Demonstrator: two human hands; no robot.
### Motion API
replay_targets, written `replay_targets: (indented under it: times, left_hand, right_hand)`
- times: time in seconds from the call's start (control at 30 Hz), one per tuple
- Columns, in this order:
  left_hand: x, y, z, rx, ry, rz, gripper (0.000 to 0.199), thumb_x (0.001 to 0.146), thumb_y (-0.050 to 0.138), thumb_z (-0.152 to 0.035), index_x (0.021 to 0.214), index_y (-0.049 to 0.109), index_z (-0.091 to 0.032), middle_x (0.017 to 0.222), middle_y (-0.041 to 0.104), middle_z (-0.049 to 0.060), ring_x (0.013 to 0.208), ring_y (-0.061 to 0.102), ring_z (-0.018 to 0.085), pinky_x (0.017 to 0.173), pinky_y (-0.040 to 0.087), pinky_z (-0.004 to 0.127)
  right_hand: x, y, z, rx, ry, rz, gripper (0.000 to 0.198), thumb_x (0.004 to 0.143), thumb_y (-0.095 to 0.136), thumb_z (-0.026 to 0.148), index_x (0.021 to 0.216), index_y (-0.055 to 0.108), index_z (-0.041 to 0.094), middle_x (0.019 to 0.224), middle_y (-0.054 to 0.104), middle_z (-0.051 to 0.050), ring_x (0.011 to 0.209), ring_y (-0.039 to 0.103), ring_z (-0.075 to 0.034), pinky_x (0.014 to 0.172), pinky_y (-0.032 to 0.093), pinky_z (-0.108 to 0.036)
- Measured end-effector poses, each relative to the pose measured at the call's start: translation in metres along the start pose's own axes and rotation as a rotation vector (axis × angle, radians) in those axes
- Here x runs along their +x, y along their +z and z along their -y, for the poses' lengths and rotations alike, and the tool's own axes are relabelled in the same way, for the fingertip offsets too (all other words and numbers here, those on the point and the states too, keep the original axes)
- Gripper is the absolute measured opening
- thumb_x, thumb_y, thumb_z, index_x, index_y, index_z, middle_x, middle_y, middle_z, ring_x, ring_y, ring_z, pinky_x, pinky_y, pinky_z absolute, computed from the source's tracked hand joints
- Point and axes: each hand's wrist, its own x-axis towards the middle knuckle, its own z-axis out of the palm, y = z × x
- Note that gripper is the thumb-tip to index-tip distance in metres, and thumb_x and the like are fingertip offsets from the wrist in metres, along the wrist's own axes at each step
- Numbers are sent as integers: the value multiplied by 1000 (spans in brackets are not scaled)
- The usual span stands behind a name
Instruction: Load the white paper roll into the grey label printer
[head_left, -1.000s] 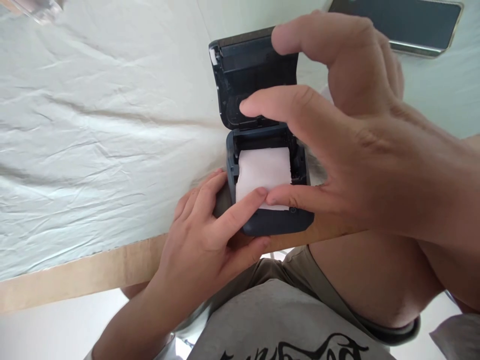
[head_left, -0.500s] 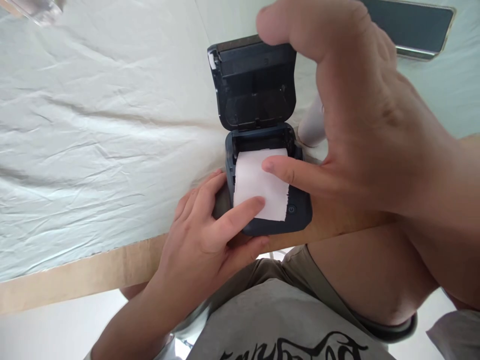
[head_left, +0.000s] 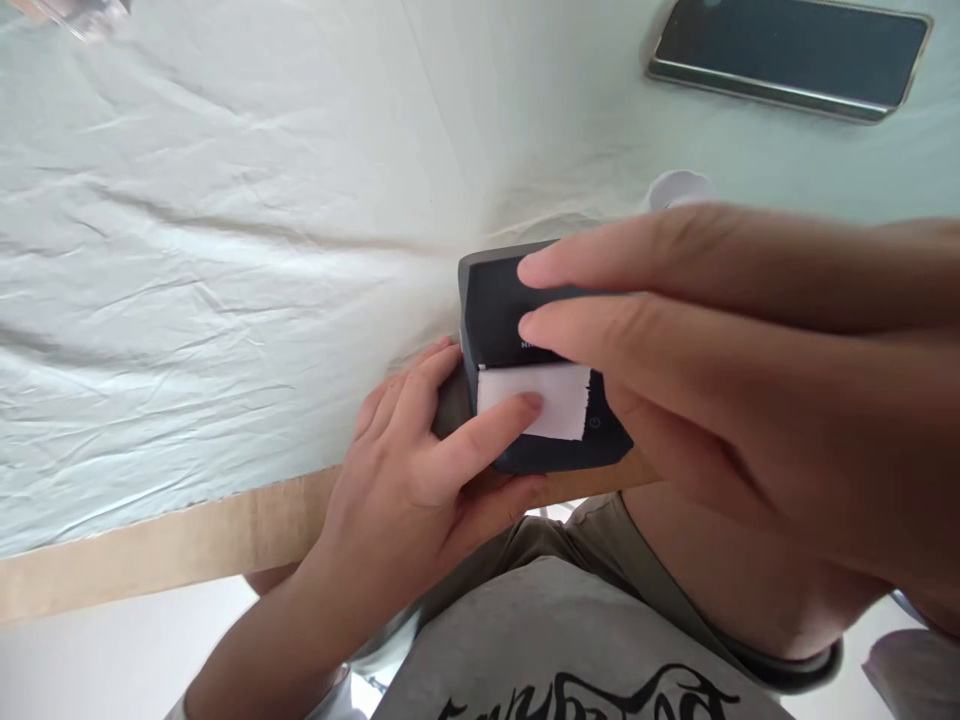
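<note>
A small dark label printer (head_left: 495,305) sits at the table's front edge with its lid down. White paper (head_left: 517,385) with a torn, jagged edge sticks out from under the lid and lies over the printer's front, beside the power button. My left hand (head_left: 405,455) grips the printer's left side, its index finger pressing on the paper and its thumb at the front edge. Two outstretched fingers of my right hand (head_left: 675,340) rest on the closed lid, partly covering its lettering. The other right fingers are curled below and blurred.
A smartphone (head_left: 787,55) lies face up at the upper right. Behind my right hand a white round object (head_left: 679,188) shows in part. A clear item (head_left: 86,15) is at the top left corner. Wrinkled pale cloth (head_left: 225,250) covers the table, with a wooden edge (head_left: 187,530) in front.
The printer's lid has swung down from upright to closed over the paper roll space. My right hand has come down from the raised lid onto its top. My left hand keeps its hold.
</note>
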Motion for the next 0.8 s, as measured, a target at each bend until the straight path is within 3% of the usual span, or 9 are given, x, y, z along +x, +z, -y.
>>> replay_targets:
  times: [0.07, 0.1, 0.17, 0.23, 0.4, 0.63, 0.8]
  left_hand:
    - [-1, 2, 0, 12, 17, -24, 47, 121, 74, -47, 164, 58, -38, 170, 62, 21, 163, 67, 47, 120, 68, 71]
    - [-1, 3, 1, 15, 27, -47, 45, 122, 71, -47, 164, 57, -38, 169, 63, 21, 162, 68, 46, 119, 69, 70]
    - [-2, 6, 1, 15, 23, -88, 48, 124, 65, -50, 168, 54, -38, 167, 65, 21, 161, 69, 45, 121, 68, 69]
    - [-3, 9, 1, 27, 19, -111, 56, 125, 60, -57, 176, 49, -35, 165, 68, 21, 159, 71, 44, 123, 68, 68]
    - [-2, 10, 1, 65, 23, -103, 67, 124, 61, -56, 183, 44, -29, 164, 68, 26, 157, 71, 46, 124, 67, 69]
    - [-1, 8, -1, 47, 5, -58, 60, 124, 62, -52, 177, 48, -28, 166, 67, 27, 159, 71, 48, 124, 67, 71]
    - [-1, 6, -1, 33, 3, -56, 59, 123, 62, -49, 177, 48, -29, 166, 68, 27, 159, 71, 49, 123, 68, 74]
  right_hand:
    - [-8, 6, 0, -70, -67, 27, 35, 114, 56, 21, 95, 86, 24, 125, 87, 11, 69, 68, -4, 54, 33, -34]
    - [-13, 7, -2, -103, -93, 59, 32, 114, 57, 22, 109, 89, 25, 130, 87, 9, 69, 69, -6, 53, 29, -37]
    - [-23, 7, -6, -148, -108, 126, 42, 117, 54, 26, 143, 86, 28, 148, 82, 6, 78, 74, -10, 57, 31, -38]
    - [-32, 5, -8, -157, -102, 155, 52, 120, 46, 29, 162, 77, 33, 163, 75, 7, 90, 79, -13, 62, 37, -40]
    - [-46, 0, -2, -147, -53, 154, 56, 115, 47, 32, 162, 76, 38, 159, 77, 9, 79, 70, -12, 61, 40, -40]
    - [-40, 9, -5, -90, 32, 387, 61, 110, 61, 62, 162, 79, 36, 119, 86, -6, 115, 81, -23, 80, 64, -29]
    - [-34, 9, -4, -93, 72, 441, 61, 115, 54, 64, 159, 81, 32, 113, 85, -9, 115, 81, -22, 84, 65, -30]
